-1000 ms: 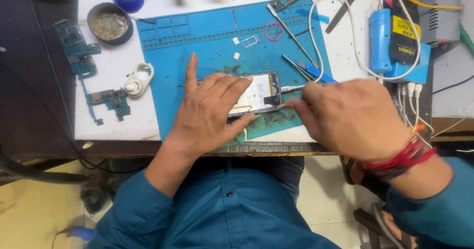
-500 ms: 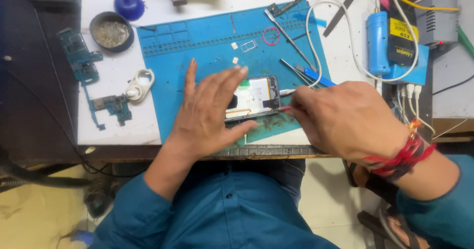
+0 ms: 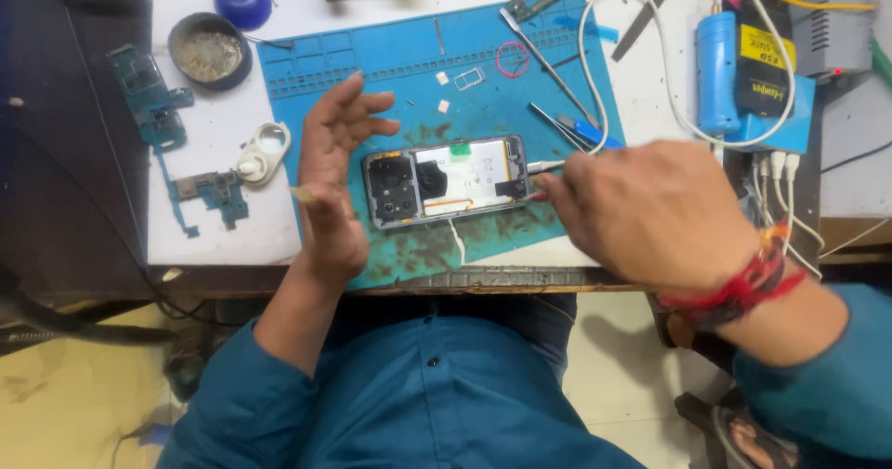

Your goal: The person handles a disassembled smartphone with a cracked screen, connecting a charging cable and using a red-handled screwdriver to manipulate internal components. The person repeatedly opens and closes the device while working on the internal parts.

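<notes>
An opened phone [image 3: 446, 181] with its back cover off lies flat on a stained blue work mat [image 3: 372, 60], showing its camera block, battery and boards. My left hand [image 3: 330, 181] hovers on edge just left of the phone, fingers spread, holding nothing. My right hand [image 3: 650, 213] is closed around a thin metal tool [image 3: 544, 166] whose tip meets the phone's right end. A red thread band circles that wrist.
Two green circuit boards [image 3: 149, 106] and a white ring part [image 3: 265, 153] lie left of the mat. A round tin [image 3: 209, 55] and blue cap [image 3: 243, 0] sit behind. Tweezers [image 3: 548, 51], a white cable [image 3: 595, 69] and a blue device [image 3: 743, 79] crowd the right.
My left hand has lifted off the phone and swung left, uncovering it. The right hand stays at the phone's right end with the tool.
</notes>
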{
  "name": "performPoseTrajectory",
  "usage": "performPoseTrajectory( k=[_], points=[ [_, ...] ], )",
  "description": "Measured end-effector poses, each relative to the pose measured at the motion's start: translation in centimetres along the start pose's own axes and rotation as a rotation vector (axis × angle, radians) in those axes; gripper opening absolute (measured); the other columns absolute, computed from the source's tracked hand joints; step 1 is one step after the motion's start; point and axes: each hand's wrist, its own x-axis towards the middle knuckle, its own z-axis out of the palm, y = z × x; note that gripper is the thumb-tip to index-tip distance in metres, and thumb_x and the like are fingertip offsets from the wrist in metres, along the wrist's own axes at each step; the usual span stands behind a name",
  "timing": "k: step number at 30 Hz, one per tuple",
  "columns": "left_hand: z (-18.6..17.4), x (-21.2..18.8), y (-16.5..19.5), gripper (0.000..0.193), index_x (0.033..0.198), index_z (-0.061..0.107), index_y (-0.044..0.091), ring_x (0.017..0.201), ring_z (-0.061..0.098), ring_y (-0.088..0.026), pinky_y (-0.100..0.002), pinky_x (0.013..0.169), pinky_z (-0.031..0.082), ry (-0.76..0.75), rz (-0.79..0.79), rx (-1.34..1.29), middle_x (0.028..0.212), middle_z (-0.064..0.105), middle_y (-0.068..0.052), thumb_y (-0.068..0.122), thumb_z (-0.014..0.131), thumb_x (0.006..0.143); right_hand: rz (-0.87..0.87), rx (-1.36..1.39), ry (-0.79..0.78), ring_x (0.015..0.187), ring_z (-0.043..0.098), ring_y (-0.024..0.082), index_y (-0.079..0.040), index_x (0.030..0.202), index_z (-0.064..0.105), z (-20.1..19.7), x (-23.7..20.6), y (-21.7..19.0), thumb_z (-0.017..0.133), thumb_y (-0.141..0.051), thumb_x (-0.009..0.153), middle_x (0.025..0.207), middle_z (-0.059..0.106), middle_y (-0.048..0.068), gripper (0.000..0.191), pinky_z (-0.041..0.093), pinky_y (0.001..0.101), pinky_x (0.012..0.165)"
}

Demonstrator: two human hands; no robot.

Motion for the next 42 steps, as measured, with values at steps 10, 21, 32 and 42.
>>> performPoseTrajectory(
  k=[10, 21, 32, 42],
  points=[
    [1.4, 0.4, 2.1, 0.055, 0.141, 0.056, 0.007, 0.121, 0.068, -0.029, -0.044, 0.11, 0.053, -0.149, 0.137, 0.543, 0.131, 0.069, -0.013, 0.035, 0.076, 0.098, -0.071, 0.096, 0.152, 0.053, 0.063, 0.036, -0.008, 0.082, 0.065, 1.4, -0.3, 0.5, 0.065, -0.03, 0.093, 0.057, 0.063, 0.013, 0.025, 0.048, 0.0464, 0.051],
    [1.0, -0.5, 3.0, 0.077, 0.143, 0.053, 0.001, 0.131, 0.053, -0.033, -0.064, 0.12, 0.017, -0.352, 0.194, 1.005, 0.138, 0.061, -0.017, 0.05, 0.073, 0.087, -0.042, 0.059, 0.212, 0.051, 0.063, 0.033, -0.009, 0.073, 0.066, 1.3, -1.0, 0.0, 0.064, -0.036, 0.095, 0.054, 0.062, 0.011, 0.034, 0.048, 0.0445, 0.049],
    [0.7, 1.1, 3.4, 0.065, 0.131, 0.06, -0.002, 0.115, 0.059, -0.037, -0.053, 0.108, 0.039, -0.567, 0.447, 1.208, 0.126, 0.064, -0.025, 0.046, 0.069, 0.088, 0.326, 0.312, 0.43, 0.069, 0.07, 0.029, -0.008, 0.109, 0.075, 3.6, -0.7, 2.2, 0.075, -0.034, 0.099, 0.079, 0.073, 0.012, 0.028, 0.053, 0.0442, 0.062],
    [0.4, 5.1, 4.8, 0.071, 0.147, 0.045, -0.011, 0.098, 0.065, -0.038, -0.051, 0.099, 0.045, -0.797, 0.283, 1.159, 0.109, 0.069, -0.025, 0.044, 0.059, 0.102, -0.247, 0.195, 0.669, 0.114, 0.067, 0.025, -0.008, 0.118, 0.071, 8.8, 2.7, -0.7, 0.074, -0.011, 0.082, 0.12, 0.074, 0.008, 0.036, 0.046, 0.05, 0.109]
  ],
)
